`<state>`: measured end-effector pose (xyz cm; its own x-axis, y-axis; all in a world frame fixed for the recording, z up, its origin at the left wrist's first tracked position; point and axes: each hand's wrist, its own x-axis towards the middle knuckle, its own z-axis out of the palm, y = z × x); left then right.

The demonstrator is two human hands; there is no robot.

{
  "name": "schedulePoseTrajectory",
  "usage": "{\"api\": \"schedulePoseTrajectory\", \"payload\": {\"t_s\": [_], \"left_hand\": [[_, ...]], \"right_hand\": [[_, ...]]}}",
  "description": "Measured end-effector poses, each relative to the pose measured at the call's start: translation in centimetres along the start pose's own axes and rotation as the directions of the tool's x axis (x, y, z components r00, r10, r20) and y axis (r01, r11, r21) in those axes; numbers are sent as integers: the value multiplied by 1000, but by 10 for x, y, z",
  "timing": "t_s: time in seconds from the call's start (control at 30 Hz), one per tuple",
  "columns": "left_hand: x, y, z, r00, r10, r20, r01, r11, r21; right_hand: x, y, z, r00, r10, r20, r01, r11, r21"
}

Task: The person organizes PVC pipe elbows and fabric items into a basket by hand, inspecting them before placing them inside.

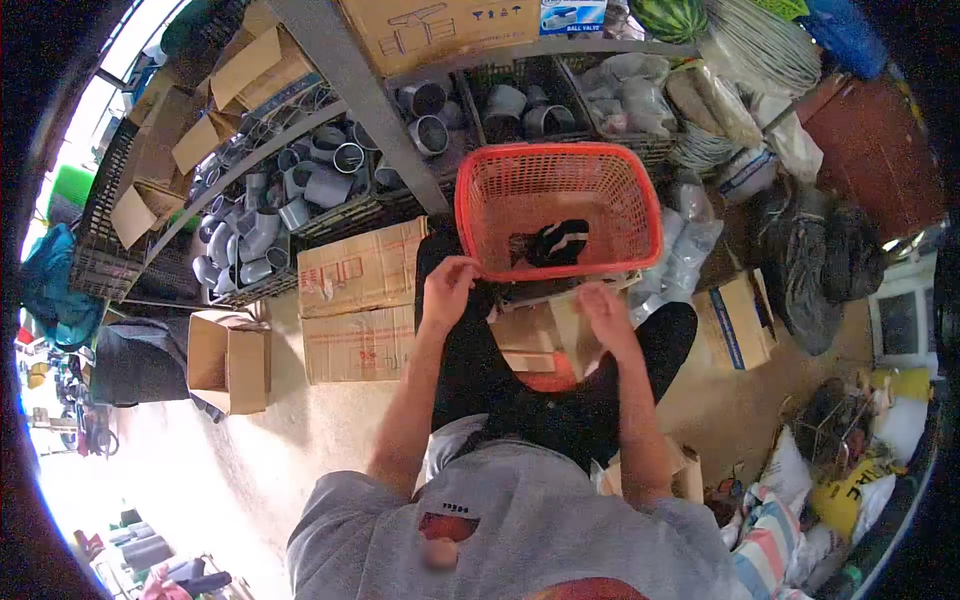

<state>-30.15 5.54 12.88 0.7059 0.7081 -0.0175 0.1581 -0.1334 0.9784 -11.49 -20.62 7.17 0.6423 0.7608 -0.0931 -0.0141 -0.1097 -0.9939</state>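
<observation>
A red plastic basket [650, 215] with mesh sides stands in front of me, close to my knees. A black item with a light stripe [560, 243] lies on its bottom. My left hand [452, 288] is at the basket's near left corner, its curled fingers closed on the rim. Below the near rim, my right hand [606, 312] hovers by the raised flap of an open cardboard box [530, 335] between my legs. Motion smears the right hand's fingers.
Crates of grey pipe fittings [255, 235] line the shelf on the left and ahead. Flattened cardboard [360, 300] and a small open carton [228, 360] lie on the floor to the left. Another carton [738, 318] and white sacks [790, 470] are on the right.
</observation>
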Motion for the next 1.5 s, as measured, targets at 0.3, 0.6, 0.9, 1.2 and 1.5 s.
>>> {"api": "schedulePoseTrajectory", "payload": {"t_s": [0.3, 0.6, 0.9, 1.2, 1.5], "left_hand": [[23, -6, 19, 991, -53, 122, 47, 998, 52], [23, -15, 37, 988, 21, 155, -75, 932, 355], [37, -8, 29, 987, -70, 143, 36, 972, 232], [58, 80, 55, 981, 169, 96, -148, 970, -192], [70, 195, 75, 832, 489, 263, -536, 830, 152]], "right_hand": [[91, -46, -24, 980, -115, -161, 76, 969, -235], [262, 157, -11, 901, 404, 160, 41, 288, -957], [247, 67, -21, 969, 219, 115, -52, 637, -769], [99, -133, -48, 991, -44, -127, 60, 990, 125], [25, -237, -42, 966, -238, -100, 208, 947, -245]]}}
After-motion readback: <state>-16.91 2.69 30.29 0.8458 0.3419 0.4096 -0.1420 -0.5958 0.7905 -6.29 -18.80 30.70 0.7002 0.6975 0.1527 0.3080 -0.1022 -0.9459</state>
